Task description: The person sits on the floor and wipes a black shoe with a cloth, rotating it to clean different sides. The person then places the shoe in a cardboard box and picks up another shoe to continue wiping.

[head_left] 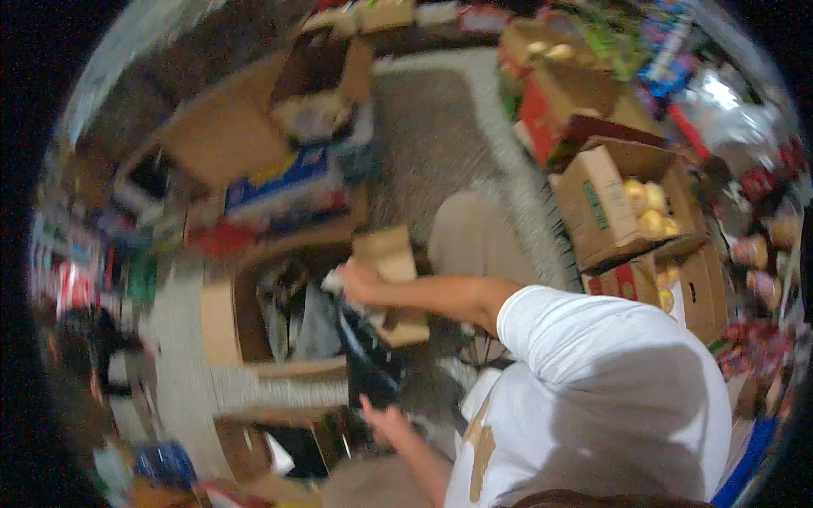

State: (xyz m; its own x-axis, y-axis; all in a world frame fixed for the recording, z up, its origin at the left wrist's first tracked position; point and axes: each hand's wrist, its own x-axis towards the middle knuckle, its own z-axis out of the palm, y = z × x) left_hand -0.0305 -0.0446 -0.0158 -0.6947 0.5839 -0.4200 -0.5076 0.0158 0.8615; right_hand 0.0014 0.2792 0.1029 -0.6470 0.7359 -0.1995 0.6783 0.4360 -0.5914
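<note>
The picture is smeared by motion. My right hand (360,284), on the upper arm in view, is closed over the open cardboard box (222,326). A shiny black plastic bag (370,360) hangs below that hand, its top seemingly in the grip. Something small and whitish (332,282) shows at the fingertips. My left hand (389,423) is beside the bag's lower end, a finger stretched toward it; whether it touches is unclear. Grey crumpled bag-like things (309,326) lie inside the box, and one of its flaps (388,262) stands up near my right wrist.
Another open box (326,444) stands below, close to my knee. Cartons of yellow round fruit (650,207) line the right side. Beyond the near box are a blue and white carton (284,182) and a large brown box (224,140). A person in dark clothes (93,347) is at far left.
</note>
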